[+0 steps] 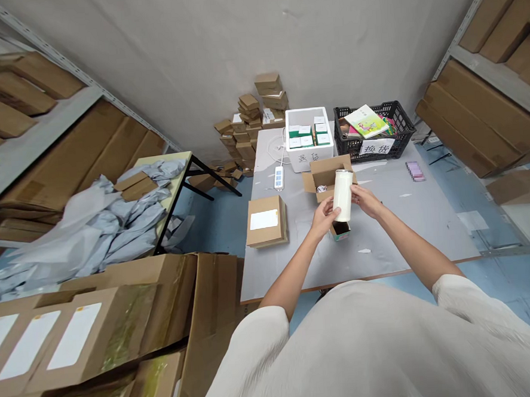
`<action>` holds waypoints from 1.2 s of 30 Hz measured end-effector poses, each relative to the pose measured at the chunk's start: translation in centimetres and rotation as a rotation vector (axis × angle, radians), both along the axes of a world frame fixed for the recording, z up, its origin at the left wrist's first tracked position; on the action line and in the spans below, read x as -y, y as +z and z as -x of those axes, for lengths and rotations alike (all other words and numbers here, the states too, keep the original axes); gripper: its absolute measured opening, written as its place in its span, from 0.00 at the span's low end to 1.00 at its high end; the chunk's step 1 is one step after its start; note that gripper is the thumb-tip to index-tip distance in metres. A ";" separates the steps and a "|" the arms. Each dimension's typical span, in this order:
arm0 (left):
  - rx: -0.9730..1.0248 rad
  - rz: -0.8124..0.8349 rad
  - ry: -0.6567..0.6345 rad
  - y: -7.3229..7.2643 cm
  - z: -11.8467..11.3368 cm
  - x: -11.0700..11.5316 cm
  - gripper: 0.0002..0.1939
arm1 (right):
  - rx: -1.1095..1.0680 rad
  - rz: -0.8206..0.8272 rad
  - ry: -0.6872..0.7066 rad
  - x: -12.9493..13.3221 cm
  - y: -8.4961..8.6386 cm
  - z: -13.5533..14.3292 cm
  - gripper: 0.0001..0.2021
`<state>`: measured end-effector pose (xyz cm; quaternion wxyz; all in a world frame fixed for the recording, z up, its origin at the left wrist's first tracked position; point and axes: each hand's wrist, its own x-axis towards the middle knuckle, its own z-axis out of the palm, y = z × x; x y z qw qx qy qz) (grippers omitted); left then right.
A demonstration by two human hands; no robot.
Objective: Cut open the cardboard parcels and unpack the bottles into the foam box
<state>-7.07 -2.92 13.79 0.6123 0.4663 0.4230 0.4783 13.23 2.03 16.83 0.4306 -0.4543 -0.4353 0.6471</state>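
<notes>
1. Our left grip (323, 217) clasps a white cylinder (343, 197) above the surface (427, 212); our right grip (366, 202) meets its right side — whether grasping, we cannot tell.
2. Behind it, partly blocked from our view, gapes an open carton (330, 164).
3. Beneath it sits a small box (341, 236).
4. Farther back stand a white bin (310, 158) and black crate (354, 149) — a closed carton (264, 207) sits left.
</notes>
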 end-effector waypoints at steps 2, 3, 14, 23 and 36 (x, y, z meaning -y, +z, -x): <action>0.076 0.035 -0.053 0.2 -0.1 0.0 0.48 | -0.048 0.014 0.042 0.1 0.2 0.0 0.31; 0.100 0.058 -0.073 0.3 -0.1 0.1 0.49 | -0.061 0.019 0.059 0.1 0.4 0.0 0.31; -0.288 0.046 0.149 1.0 -1.4 0.0 0.41 | 0.078 -0.010 -0.100 -0.5 0.7 1.5 0.32; -0.137 0.019 0.083 1.5 -0.7 0.3 0.44 | 0.026 0.003 -0.055 -0.7 0.6 1.2 0.31; 0.215 0.235 -0.178 2.4 -0.1 0.6 0.32 | -0.118 0.033 0.083 -0.2 1.9 0.7 0.30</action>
